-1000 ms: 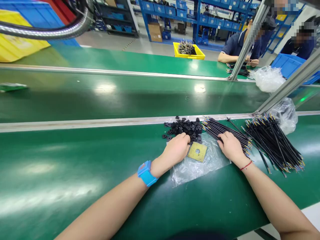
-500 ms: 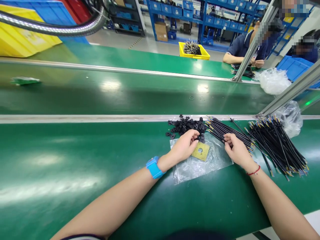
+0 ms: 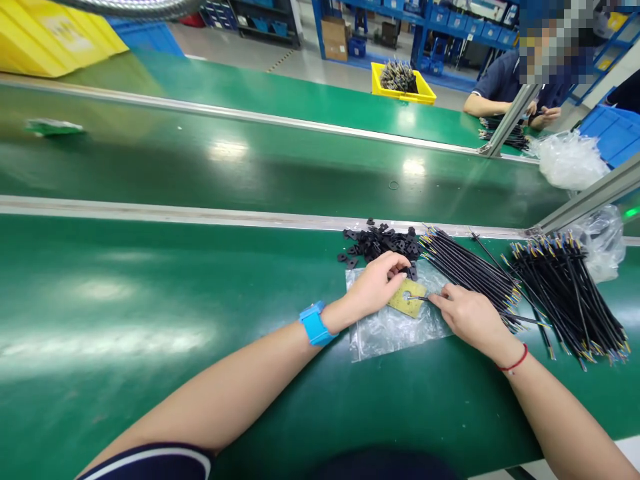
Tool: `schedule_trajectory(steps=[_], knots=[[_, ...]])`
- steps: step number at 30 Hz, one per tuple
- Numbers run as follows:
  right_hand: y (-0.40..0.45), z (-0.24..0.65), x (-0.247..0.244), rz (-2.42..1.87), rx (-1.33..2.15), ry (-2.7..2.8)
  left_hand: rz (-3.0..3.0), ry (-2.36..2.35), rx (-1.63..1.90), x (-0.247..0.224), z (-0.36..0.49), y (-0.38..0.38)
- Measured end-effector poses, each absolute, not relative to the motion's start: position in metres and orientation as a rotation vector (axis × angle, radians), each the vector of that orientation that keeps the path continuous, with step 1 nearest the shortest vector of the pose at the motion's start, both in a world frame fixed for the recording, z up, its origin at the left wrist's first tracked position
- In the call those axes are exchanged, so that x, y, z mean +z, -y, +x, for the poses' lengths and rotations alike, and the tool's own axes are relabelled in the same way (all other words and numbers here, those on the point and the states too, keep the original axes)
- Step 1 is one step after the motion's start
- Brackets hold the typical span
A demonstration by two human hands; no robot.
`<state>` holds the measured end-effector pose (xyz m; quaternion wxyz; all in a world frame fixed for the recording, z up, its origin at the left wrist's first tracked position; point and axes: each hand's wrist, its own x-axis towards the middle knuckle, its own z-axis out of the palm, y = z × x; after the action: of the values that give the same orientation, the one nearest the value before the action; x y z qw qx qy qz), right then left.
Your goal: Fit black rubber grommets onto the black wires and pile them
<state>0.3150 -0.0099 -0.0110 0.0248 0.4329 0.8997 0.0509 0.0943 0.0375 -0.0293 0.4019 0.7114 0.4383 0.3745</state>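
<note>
My right hand is closed on a black cable, whose stripped end lies over the hole of a yellow plate. That plate rests on a clear plastic bag. At the plate's upper left edge is my left hand, thumb and fingers curled close to a small black part; whether they grip it I cannot make out. Behind my left hand lies a pile of small black parts. A row of black cables lies beyond my right hand.
A larger cable bundle lies at the right, beside crumpled clear plastic and a metal post. Metal rails cross the green table. Across it, a person handles cables near a yellow bin.
My right hand has taken a cable from the row and moved it left, bringing its end over the plate. My left hand stays near the plate. The head view has shifted slightly.
</note>
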Motion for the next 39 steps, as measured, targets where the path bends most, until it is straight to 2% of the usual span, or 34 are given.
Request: schedule_trajectory(steps=[3, 7, 10, 15, 24, 27, 30, 34, 36, 39], knots=[[0.01, 0.313, -0.011, 1.449, 0.096, -2.811, 1.582, -1.084, 0.976, -0.033, 0.097, -0.037], [0.012, 0.319, -0.007, 1.76, -0.237, -2.999, 1.191, -0.985, 0.927, -0.034, 0.1, -0.036], [0.014, 0.319, -0.004, 1.802, -0.363, -3.08, 1.006, -0.894, 0.844, -0.031, 0.102, -0.033], [0.016, 0.316, -0.008, 1.799, -0.26, -3.071, 0.889, -0.833, 0.812, -0.027, 0.101, -0.029], [0.019, 0.312, -0.008, 1.684, 0.053, -2.968, 1.04, -0.892, 0.823, -0.031, 0.101, -0.028], [0.02, 0.312, -0.008, 1.708, -0.001, -2.955, 1.196, -0.919, 0.83, -0.033, 0.1, -0.029], [0.019, 0.312, -0.008, 1.736, -0.219, -3.002, 1.33, -0.941, 0.824, -0.032, 0.1, -0.027], [0.019, 0.309, -0.007, 1.765, -0.484, -3.092, 1.171, -0.908, 0.792, -0.027, 0.104, -0.022], [0.019, 0.306, -0.007, 1.778, -0.435, -3.12, 1.053, -0.93, 0.791, -0.024, 0.107, -0.018], [0.021, 0.303, -0.009, 1.811, -0.17, -3.114, 1.019, -1.001, 0.786, -0.022, 0.111, -0.013]])
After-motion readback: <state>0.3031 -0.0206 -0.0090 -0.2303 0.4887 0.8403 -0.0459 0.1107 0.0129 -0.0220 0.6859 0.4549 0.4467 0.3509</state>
